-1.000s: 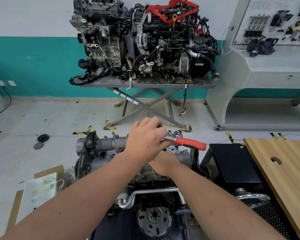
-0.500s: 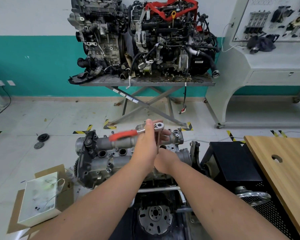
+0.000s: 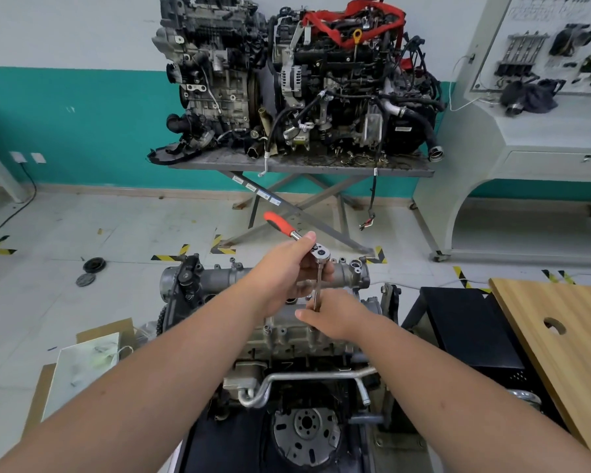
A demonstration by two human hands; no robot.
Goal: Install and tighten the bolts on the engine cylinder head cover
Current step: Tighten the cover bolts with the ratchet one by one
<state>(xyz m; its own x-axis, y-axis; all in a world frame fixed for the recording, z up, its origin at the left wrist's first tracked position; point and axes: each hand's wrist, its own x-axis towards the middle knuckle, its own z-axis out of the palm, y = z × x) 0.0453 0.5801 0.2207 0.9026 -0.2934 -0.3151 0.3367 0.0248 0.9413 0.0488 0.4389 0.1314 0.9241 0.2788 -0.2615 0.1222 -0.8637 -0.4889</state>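
A grey engine with its cylinder head cover (image 3: 219,279) stands in front of me on a dark stand. A ratchet wrench (image 3: 280,223) with a red-and-black handle stands over the cover, its handle pointing up and to the left. Its chrome extension bar (image 3: 318,285) runs straight down from the head to the cover. My left hand (image 3: 287,271) grips the ratchet at its metal neck, thumb on top near the head. My right hand (image 3: 335,315) pinches the lower end of the extension bar. The bolt under the socket is hidden by my fingers.
Two large engines (image 3: 297,80) sit on a scissor-lift table (image 3: 287,165) against the teal wall. A wooden tabletop (image 3: 567,329) and a black box (image 3: 471,322) are at my right. A white box (image 3: 82,363) on cardboard lies left; two black discs (image 3: 89,271) lie on the floor.
The ratchet handle has swung from pointing right, through left, to up-left. My left hand turned with it; my right hand has stayed at the extension bar.
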